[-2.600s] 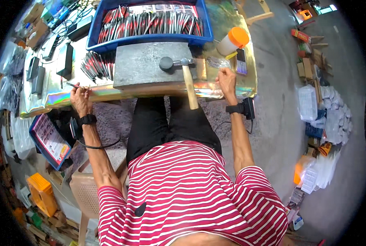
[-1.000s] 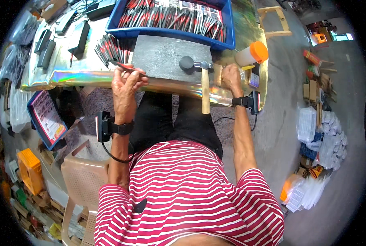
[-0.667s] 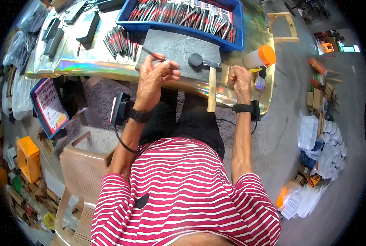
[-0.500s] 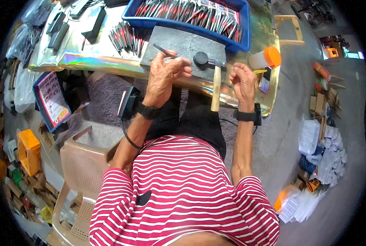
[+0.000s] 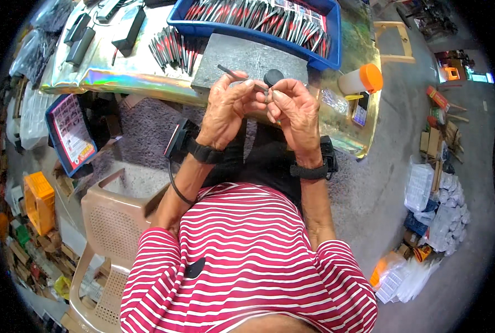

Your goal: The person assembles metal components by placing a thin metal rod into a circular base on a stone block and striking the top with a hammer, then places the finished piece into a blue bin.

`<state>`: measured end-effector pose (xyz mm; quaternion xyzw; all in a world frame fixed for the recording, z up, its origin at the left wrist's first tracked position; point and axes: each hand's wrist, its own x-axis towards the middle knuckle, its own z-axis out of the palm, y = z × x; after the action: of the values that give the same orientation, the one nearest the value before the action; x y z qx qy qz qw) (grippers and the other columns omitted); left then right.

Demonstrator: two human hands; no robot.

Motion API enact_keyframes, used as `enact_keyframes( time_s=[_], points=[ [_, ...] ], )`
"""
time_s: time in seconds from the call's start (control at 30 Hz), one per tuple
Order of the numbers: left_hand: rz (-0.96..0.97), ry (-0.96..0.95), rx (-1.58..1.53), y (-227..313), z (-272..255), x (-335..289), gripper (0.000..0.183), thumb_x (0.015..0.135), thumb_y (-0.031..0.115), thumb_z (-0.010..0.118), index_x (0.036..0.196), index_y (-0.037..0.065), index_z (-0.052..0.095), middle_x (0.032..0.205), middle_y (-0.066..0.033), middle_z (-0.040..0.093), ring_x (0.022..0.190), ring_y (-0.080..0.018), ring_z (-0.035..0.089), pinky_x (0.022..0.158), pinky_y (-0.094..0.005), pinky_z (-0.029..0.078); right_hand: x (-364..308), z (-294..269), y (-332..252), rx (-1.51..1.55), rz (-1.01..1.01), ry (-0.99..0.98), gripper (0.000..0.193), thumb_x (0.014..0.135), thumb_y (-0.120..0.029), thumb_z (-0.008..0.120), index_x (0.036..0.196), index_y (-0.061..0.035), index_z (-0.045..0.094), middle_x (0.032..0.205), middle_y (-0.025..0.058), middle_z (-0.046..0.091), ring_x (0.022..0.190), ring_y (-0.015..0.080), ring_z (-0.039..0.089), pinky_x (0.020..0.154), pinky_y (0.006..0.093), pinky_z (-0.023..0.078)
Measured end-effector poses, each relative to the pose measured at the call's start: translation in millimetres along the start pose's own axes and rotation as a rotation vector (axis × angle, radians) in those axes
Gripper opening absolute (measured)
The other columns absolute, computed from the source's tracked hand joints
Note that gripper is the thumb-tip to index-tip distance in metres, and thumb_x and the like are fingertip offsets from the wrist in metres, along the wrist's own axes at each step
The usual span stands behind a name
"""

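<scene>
My left hand [image 5: 229, 105] is closed on a slim dark stick-shaped tool [image 5: 225, 70], whose back end sticks out up and to the left. The tool's other end points toward my right hand [image 5: 295, 105], which is pinched shut by it. Whatever lies between the right fingertips is too small to make out. Both hands are close together over the near edge of a grey stone slab [image 5: 230, 53]. Just beyond the right fingers shows the round black head of a mallet [image 5: 273, 76]; the hand hides its handle.
Behind the slab stands a blue tray [image 5: 247, 32] full of slim black-and-red tools. More such tools [image 5: 173, 51] lie left of the slab. At right are an orange-lidded jar [image 5: 361, 79], a phone [image 5: 360, 108] and a clear plastic bag [image 5: 334, 101]. A beige chair [image 5: 111, 222] stands at left.
My right hand has moved left from beside the jar to meet the tool's end, covering the mallet's handle. The left hand still holds the tool and has shifted slightly right.
</scene>
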<state>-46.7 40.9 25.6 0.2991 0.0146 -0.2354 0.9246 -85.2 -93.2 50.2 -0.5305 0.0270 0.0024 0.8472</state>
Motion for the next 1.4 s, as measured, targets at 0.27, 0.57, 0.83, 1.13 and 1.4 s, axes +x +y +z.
enact_keyframes(
  time_s=[0.27,0.57,0.83,1.13,1.4],
  points=[
    [-0.021,-0.023,-0.069,1,2,0,0.020,0.081,0.005,0.049,0.097,0.003,0.037,0.085,-0.0159,0.056,0.070,-0.0181,0.058,0.059,-0.0274,0.051,-1,6,-1,0.133,0.039,0.000,0.017,0.079,-0.003,0.050,0.095,0.0037,0.051,0.079,0.0106,0.058,0.056,0.0066,0.049,0.048,0.0186,0.041],
    [-0.033,-0.061,-0.127,1,-1,1,0.018,0.081,0.005,0.047,0.097,0.003,0.039,0.085,-0.0153,0.056,0.070,-0.0175,0.057,0.060,-0.0265,0.051,3,7,-1,0.176,0.041,-0.010,0.020,0.077,-0.001,0.050,0.096,0.0040,0.050,0.079,0.0125,0.058,0.053,0.0069,0.047,0.046,0.0176,0.039],
    [-0.022,-0.084,-0.116,-1,2,1,0.019,0.081,0.005,0.048,0.097,0.003,0.038,0.085,-0.0148,0.055,0.069,-0.0171,0.058,0.059,-0.0255,0.051,1,6,-3,0.158,0.037,0.016,0.020,0.076,0.000,0.049,0.095,0.0033,0.050,0.080,0.0117,0.058,0.052,0.0067,0.047,0.046,0.0167,0.039],
    [0.146,-0.115,0.250,3,9,1,0.020,0.079,0.007,0.051,0.094,0.004,0.039,0.083,-0.0092,0.054,0.066,-0.0125,0.056,0.059,-0.0231,0.049,-2,9,2,-0.283,-0.083,0.093,0.017,0.076,0.002,0.048,0.093,0.0022,0.050,0.071,0.0031,0.052,0.052,0.0042,0.046,0.046,0.0164,0.038],
    [0.049,-0.017,0.320,0,8,-1,0.020,0.078,0.012,0.055,0.093,0.002,0.047,0.079,-0.0059,0.054,0.065,-0.0102,0.054,0.056,-0.0225,0.049,-3,5,19,-0.667,-0.312,0.199,0.019,0.077,0.005,0.047,0.094,-0.0016,0.050,0.073,-0.0008,0.048,0.055,0.0022,0.044,0.046,0.0150,0.036]
  ],
)
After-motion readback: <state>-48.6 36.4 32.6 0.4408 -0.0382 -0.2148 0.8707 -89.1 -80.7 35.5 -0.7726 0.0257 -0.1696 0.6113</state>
